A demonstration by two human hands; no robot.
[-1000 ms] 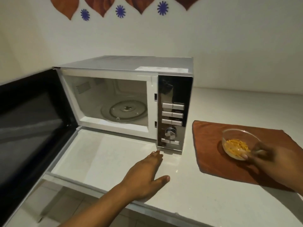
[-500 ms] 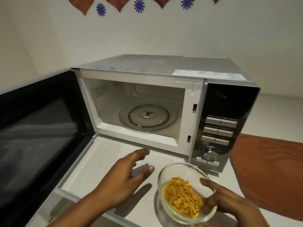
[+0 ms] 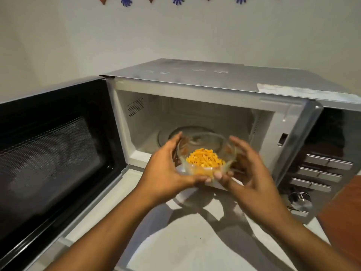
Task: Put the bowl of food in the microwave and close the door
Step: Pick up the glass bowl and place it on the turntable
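A clear glass bowl with orange food in it hangs in the air just in front of the microwave's opening. My left hand cups its left side and underside. My right hand holds its right side and bottom. The silver microwave stands on the white counter with its black door swung wide open to the left. Behind the bowl, a glass turntable lies on the cavity floor, partly hidden.
The control panel with buttons and a knob is on the microwave's right side. A rust-coloured cloth lies on the white counter at the right edge. The wall stands close behind.
The bowl went from my right hand alone, low over the counter, up to the microwave's opening. My left hand came off the counter and took hold of the bowl's left side.
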